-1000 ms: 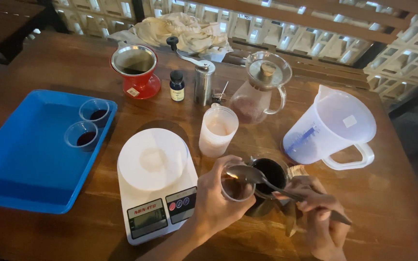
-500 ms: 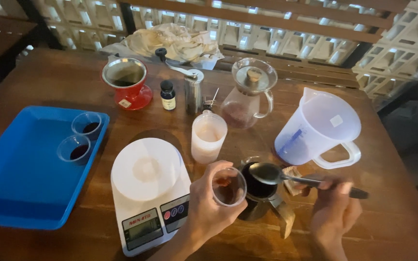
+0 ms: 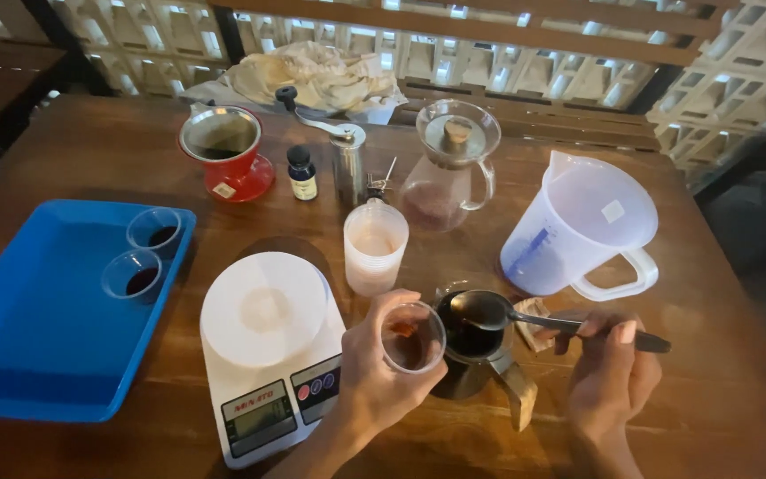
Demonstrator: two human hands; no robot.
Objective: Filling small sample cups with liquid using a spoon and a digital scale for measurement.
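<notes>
Low centre of the frame, the left hand (image 3: 374, 377) wraps a small clear plastic cup (image 3: 411, 337), light and easily crushed, best held round its wall. Right hand (image 3: 609, 377) pinches a spoon (image 3: 498, 310) by its handle, bowl level over the dark metal pot (image 3: 472, 359), likely slippery

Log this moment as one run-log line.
left hand: holds small clear cup, tilted | right hand: holds spoon over dark pot | nearby: kitchen scale, blue tray, measuring jug
</notes>
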